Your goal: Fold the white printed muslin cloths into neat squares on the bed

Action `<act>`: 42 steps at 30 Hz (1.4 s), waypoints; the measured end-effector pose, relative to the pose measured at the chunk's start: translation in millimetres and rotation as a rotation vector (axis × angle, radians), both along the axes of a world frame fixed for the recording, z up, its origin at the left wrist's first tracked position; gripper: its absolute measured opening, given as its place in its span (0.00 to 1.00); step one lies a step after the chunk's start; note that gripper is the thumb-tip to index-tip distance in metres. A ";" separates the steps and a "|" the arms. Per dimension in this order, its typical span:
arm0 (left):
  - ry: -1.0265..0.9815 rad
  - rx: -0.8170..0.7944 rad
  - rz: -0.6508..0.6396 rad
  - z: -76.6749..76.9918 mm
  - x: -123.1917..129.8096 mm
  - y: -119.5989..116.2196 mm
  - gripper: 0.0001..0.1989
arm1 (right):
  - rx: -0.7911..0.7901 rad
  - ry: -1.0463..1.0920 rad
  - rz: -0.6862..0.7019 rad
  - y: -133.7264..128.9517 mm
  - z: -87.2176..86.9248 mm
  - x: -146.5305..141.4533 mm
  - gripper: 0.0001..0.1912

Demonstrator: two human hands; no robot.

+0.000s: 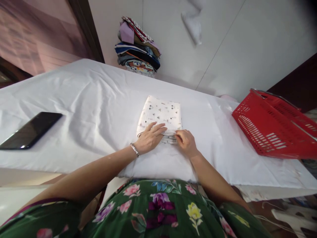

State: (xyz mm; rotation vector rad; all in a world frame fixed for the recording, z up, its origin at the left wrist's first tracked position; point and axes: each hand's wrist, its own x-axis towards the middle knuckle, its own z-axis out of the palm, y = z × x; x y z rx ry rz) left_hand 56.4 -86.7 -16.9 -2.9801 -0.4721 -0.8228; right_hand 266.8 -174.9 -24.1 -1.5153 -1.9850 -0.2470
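Observation:
A white cloth (160, 112) with small dark prints lies folded into a thick, layered rectangle in front of me. My left hand (151, 138) rests on its near left part, fingers stretched out over the top. At the near right corner, my right hand (186, 141) pinches the edge of the folded layers between thumb and fingers. Between the two hands the stacked fold edges show. A silver bracelet (135, 149) circles my left wrist.
A white sheet covers the table (81, 96). On the left lies a black tablet-like device (31, 130). At the right stands a red plastic basket (277, 125). Beyond the far edge rises a stack of folded clothes (138, 46); a white cloth piece (193, 28) lies farther off.

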 end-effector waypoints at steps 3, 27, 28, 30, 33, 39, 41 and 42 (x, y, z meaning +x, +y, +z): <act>0.005 -0.009 0.001 1.4 -3.1 -1.7 0.13 | -0.012 -0.029 0.028 -1.5 0.5 -1.6 0.06; 0.108 0.026 0.008 -13.1 -28.7 -2.8 0.18 | -0.118 -0.206 0.148 -11.2 2.7 -7.8 0.13; 0.120 0.020 -0.003 -13.9 -31.3 -3.4 0.18 | -0.129 -0.202 0.156 -12.2 4.2 -7.7 0.14; 0.127 -0.016 -0.019 -11.8 -34.9 -4.4 0.17 | -0.175 -0.175 0.187 -13.0 10.2 -7.5 0.13; 0.101 -0.090 -0.024 0.7 -34.5 -0.2 0.17 | -0.209 -0.064 0.226 -8.5 24.8 -9.2 0.12; 0.073 -0.186 0.142 16.8 -21.9 32.2 0.21 | -0.262 -0.102 0.168 14.0 30.3 -15.4 0.23; 0.128 -0.218 0.193 9.0 -21.0 40.0 0.24 | -0.384 -0.204 0.159 16.5 21.5 -15.2 0.31; 0.151 -0.237 0.205 3.6 -21.4 42.1 0.25 | -0.428 -0.230 0.157 16.1 17.2 -14.8 0.33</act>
